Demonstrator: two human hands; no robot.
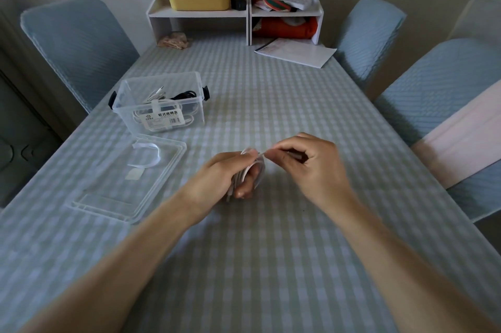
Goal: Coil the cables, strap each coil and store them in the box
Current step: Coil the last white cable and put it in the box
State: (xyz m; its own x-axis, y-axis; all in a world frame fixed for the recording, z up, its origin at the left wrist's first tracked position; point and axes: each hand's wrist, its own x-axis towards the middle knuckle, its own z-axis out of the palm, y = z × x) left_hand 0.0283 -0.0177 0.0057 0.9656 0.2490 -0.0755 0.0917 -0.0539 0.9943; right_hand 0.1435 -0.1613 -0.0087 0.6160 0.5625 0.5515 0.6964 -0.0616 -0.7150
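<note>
Head view: checked tablecloth [271, 251], blue chairs [81, 45].

Home dining room: checked tablecloth [271, 94], covered chairs [81, 45], cluttered white shelf unit [248, 7].

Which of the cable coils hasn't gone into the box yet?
The white coil gripped in the left hand, above the tablecloth. The other coils, one white and one black, already lie inside the clear box.

Just two bare forearms coming in from the near edge, no sleeves showing anywhere, no watch, rings or bands. Left hand [217, 178] and right hand [306, 161] both ungloved, short plain nails as far as visible.
</note>
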